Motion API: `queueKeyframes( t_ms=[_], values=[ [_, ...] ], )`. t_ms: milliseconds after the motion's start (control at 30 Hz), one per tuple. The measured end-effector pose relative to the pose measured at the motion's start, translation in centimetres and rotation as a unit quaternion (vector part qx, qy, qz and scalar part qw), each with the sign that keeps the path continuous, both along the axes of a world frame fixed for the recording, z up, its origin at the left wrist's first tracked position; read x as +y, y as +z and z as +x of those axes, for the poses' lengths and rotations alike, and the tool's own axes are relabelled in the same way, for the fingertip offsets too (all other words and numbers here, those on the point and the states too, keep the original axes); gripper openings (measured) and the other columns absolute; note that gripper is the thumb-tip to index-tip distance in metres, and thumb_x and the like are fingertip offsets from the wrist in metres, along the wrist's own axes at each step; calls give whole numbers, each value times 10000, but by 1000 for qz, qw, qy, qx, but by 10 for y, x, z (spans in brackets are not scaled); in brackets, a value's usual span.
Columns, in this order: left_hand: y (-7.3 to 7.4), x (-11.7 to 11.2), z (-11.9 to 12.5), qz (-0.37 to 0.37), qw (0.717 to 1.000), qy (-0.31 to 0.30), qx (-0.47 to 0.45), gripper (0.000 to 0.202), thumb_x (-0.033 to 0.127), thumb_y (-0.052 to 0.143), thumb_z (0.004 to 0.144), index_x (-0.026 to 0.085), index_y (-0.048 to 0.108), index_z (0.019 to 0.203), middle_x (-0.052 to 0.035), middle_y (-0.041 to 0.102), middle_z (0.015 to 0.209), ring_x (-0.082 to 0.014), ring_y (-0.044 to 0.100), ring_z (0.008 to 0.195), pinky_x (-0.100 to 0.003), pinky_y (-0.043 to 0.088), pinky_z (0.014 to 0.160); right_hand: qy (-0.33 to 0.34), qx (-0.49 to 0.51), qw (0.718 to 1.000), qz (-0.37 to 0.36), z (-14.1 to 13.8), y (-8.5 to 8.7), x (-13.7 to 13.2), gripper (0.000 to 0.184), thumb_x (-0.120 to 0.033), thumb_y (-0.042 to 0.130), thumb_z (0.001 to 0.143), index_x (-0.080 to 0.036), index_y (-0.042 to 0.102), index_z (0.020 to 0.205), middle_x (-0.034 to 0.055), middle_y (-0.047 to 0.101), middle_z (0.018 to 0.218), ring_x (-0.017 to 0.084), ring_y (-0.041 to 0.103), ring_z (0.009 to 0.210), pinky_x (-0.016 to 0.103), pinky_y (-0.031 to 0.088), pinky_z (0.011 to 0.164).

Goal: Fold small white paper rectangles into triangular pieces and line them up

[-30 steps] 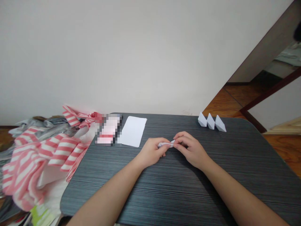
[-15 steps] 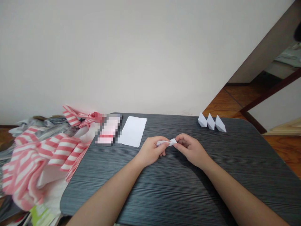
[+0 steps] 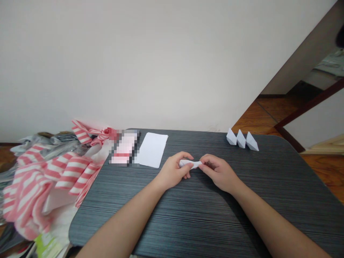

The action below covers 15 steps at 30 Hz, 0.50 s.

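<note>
A small piece of folded white paper (image 3: 194,164) is held between my two hands above the dark table. My left hand (image 3: 176,171) pinches its left part, thumb on the near side and fingers behind. With thumb and fingertips, my right hand (image 3: 218,172) grips the paper's right end. Farther back on the right, three folded white paper shapes (image 3: 241,139) stand in a row, looking like paper boats. A stack of white paper sheets (image 3: 153,149) lies to the left, beyond my left hand.
The dark wood-grain table (image 3: 172,222) stands against a pale wall (image 3: 161,64). A blurred-out pink-and-white item (image 3: 124,147) lies beside the sheets. Red-and-white striped cloth (image 3: 72,172) and plastic bags are heaped off the table's left edge. Wooden floor shows at right.
My right hand's fingertips have closed on the paper's right end, which stuck up before and now lies flatter. My left index finger has lifted slightly off the paper.
</note>
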State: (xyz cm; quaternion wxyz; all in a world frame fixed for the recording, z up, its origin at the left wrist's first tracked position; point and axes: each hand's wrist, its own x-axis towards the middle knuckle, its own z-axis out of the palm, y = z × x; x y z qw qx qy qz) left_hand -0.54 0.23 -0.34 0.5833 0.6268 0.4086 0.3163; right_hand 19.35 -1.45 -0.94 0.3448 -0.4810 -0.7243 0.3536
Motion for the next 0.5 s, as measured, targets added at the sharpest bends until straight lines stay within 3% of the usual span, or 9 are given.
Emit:
queueKeyframes(
  t_ms=[200, 500],
  values=[
    [0, 0, 1, -4, 1000, -9, 9, 267, 359, 527, 835, 125, 632, 908, -42, 649, 652, -122, 605, 581, -238, 496, 577, 4, 9, 1000, 5, -1, 0, -1, 105, -249, 524, 864, -191, 600, 823, 30, 608, 788, 154, 553, 690, 273, 435, 628],
    [0, 1, 0, -23, 1000, -15, -5, 265, 343, 578, 806, 122, 635, 942, -64, 678, 729, -130, 622, 618, -253, 507, 613, 15, -9, 1000, 19, -1, 7, -1, 144, -246, 522, 869, -194, 627, 785, 26, 616, 758, 155, 559, 687, 279, 428, 636]
  ],
)
